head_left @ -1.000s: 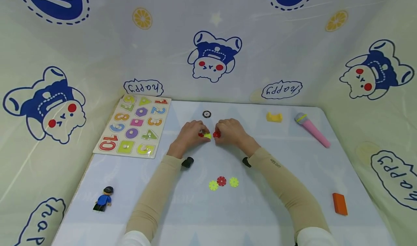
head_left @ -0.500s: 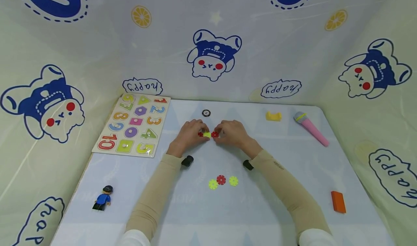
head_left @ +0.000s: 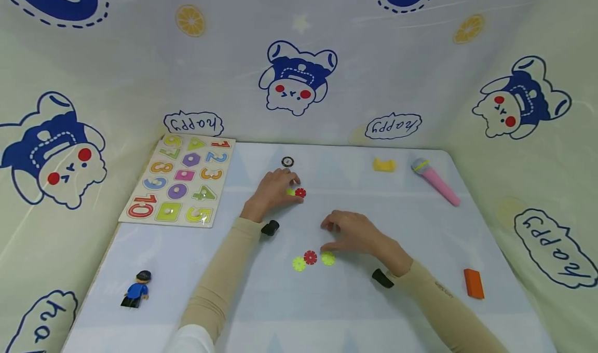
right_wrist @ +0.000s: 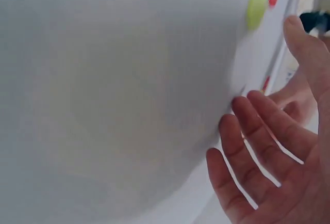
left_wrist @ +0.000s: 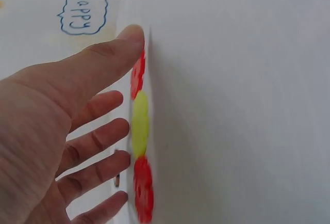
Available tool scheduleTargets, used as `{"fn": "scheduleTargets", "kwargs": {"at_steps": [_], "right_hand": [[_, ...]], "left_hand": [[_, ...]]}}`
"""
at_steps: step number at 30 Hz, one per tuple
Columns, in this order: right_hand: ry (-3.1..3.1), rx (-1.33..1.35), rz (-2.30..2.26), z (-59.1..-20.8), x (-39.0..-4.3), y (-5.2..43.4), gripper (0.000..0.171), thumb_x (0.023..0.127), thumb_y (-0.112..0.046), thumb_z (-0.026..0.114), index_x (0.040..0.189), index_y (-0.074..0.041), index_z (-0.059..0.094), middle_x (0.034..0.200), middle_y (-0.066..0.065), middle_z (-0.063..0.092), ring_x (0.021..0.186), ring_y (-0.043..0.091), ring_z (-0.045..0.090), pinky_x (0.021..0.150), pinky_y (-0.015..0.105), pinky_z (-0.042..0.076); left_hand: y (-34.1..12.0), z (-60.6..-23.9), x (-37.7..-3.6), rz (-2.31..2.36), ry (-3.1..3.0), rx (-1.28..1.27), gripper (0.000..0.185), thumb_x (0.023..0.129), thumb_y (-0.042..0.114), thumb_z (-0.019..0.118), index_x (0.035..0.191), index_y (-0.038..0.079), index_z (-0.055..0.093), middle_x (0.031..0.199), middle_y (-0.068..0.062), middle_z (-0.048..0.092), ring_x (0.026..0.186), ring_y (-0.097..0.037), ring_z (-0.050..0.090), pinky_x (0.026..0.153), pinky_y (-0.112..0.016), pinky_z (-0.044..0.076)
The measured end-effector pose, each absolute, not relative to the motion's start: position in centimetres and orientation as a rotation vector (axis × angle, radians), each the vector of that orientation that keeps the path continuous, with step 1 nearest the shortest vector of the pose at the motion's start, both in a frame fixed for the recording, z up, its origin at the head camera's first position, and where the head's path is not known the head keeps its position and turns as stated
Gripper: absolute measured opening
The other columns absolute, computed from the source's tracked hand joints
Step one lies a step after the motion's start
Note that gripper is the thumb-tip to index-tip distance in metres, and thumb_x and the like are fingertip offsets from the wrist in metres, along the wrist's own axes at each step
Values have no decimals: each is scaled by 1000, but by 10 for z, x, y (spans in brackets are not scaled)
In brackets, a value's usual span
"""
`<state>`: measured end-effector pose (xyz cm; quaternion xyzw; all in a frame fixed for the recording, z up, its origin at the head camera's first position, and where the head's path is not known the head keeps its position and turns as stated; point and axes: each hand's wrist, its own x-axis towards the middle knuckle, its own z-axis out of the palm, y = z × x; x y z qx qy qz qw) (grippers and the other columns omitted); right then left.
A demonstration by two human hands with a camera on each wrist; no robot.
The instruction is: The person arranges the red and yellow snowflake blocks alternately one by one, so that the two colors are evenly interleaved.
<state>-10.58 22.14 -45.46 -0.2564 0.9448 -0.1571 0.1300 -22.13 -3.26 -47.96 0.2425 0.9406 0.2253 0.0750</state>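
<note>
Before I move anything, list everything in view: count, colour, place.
Number-and-shape puzzle board: 1, cream with multicoloured pieces, far left
Round ringed disc: 1, black and white, far centre
Arched block: 1, yellow, far right
Toy microphone: 1, pink with grey head, far right
Rectangular block: 1, orange, near right
Toy figure: 1, blue and black, near left
Row of notched discs: 3, red/yellow-green/red, mid-table
Loose yellow-green notched discs: 2, near centre
Loose red notched disc: 1, between those two
Table: 1, whitish, underneath
Printed backdrop: pale, around table
Wrist-worn devices: 2, black, one per wrist
Sleeves: 2, tan, on both arms
Hands: 2, left at the row, right by the right-hand loose yellow-green disc
</note>
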Motion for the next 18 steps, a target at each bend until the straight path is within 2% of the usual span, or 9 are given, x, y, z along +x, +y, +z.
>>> {"fn": "scheduleTargets", "kwargs": {"at_steps": [4,8,11,18], "right_hand": [[2749,-872,-438,-456,-78,226,57,79,-51,97,120,-16,79,102,-8,67,90,7,60,81,27,56],[2787,-1015,-368,-458,-61,226,52,82,-47,96,120,-16,80,105,-6,69,94,9,63,89,33,59],[2824,-1109,-309,-461,-55,225,44,84,-43,96,116,-17,82,105,-6,72,96,10,67,92,34,60],[2842,-1125,-348,-465,-52,226,35,84,-35,97,109,-15,82,100,-6,74,89,8,67,86,30,60]], "left_hand": [[-30,-482,-222,688,2833,752,45,92,43,88,124,14,77,123,-8,71,119,-29,61,113,-51,48],[-32,-484,-222,693,2855,753,41,92,42,89,121,14,78,120,-7,71,116,-28,61,109,-49,49],[-32,-484,-222,699,2864,760,38,93,41,88,119,15,80,118,-7,72,115,-28,61,107,-49,50],[-31,-484,-221,725,2860,755,33,94,38,88,117,15,82,115,-6,72,113,-27,62,103,-47,50]]}}
